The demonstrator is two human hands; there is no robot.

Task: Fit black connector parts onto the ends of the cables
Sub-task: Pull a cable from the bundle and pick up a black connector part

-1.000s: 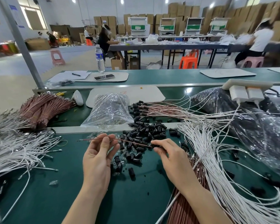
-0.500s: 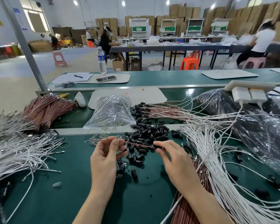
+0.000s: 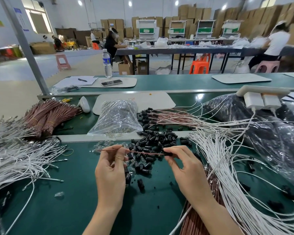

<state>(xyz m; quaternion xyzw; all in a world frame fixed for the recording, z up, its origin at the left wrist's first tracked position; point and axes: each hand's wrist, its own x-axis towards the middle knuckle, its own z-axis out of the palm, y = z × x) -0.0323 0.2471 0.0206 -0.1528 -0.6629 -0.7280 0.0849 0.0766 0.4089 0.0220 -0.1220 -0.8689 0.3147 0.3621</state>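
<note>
Bright, even light from ceiling lamps (image 3: 130, 3) far beyond the green table (image 3: 71, 209) and a window (image 3: 38, 19) past its left end leaves only faint, soft shadows under the left hand (image 3: 110, 172) and right hand (image 3: 187, 170). The clear bag (image 3: 116, 116) at mid-table glints; the wide lens bows the table's edges, and the person in white (image 3: 277, 43) beyond its right end is blurred.

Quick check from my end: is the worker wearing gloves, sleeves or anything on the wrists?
No. The left hand and right hand are bare, without gloves. The forearms are uncovered as far as the frame shows; no sleeve, watch, bracelet or ring is visible.
</note>
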